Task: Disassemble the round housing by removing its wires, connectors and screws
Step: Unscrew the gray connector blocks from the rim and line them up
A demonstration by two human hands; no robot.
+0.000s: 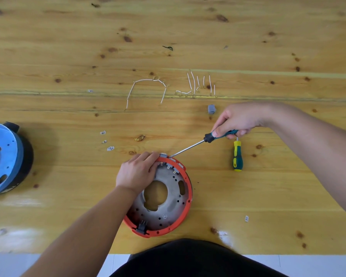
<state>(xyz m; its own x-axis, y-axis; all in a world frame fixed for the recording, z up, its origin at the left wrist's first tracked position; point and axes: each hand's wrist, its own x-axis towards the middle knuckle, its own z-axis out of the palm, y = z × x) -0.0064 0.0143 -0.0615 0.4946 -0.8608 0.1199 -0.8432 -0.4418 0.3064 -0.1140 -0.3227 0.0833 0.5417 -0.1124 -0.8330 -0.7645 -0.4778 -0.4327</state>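
Note:
The round housing (174, 208), a grey plate in an orange rim, lies near the table's front edge. My left hand (137, 171) rests on its upper left part, fingers curled over the rim beside a grey connector (162, 155). My right hand (239, 118) grips the teal-and-black handle of a screwdriver (190, 147); its tip touches the rim just right of that connector. Further grey connectors (171, 164) sit along the upper rim, and a black connector (142, 226) at the lower left. Removed white wires (146, 87) and several shorter ones (200, 84) lie farther back.
A second screwdriver (237, 155) with a yellow-green handle lies right of the housing. A loose grey connector (211, 109) sits behind my right hand. A blue round housing (3, 158) stands at the left edge. Small white labels (108, 140) and one more label (246, 218) are scattered on the wooden table (68, 56).

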